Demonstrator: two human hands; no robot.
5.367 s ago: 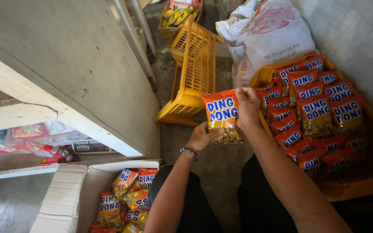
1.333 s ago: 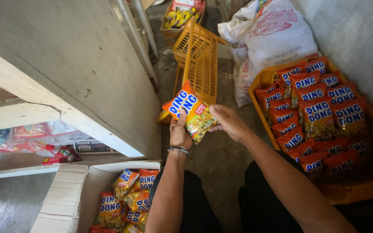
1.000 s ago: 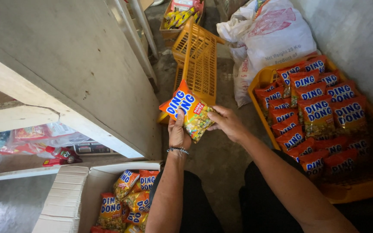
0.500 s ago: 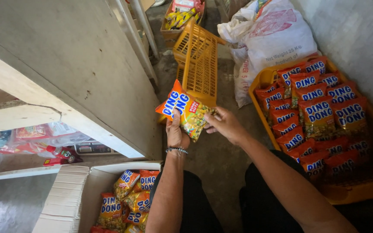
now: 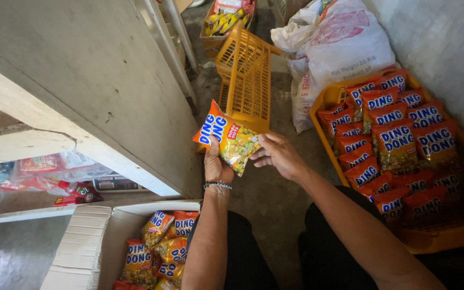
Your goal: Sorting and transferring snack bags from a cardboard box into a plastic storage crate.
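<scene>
Orange plastic frames the scene as a seated person holds a single snack packet between both hands above a concrete floor. The left hand, a beaded bracelet at its wrist, is closed round the packet's lower left edge with the thumb across the front, while the right hand has its fingers loosely curled, the fingertips pinching the right edge. The packet, orange with a clear window showing mixed nuts, is tilted and held in the air between a cardboard box and a tray. By the look of it, the step in hand is the passing of one packet between the two containers; which way it travels cannot be told, and the next move would call for one hand to let go so the other can carry the packet across. The white cardboard box, open by the person's left knee, holds a loose heap of like packets. The orange tray on the right holds rows of packets, standing and overlapping, which fill most of it. Beyond the hands an orange basket lies tipped on its side with nothing seen in it, a white sack leans by the wall, and a small carton farther off holds yellow goods.
</scene>
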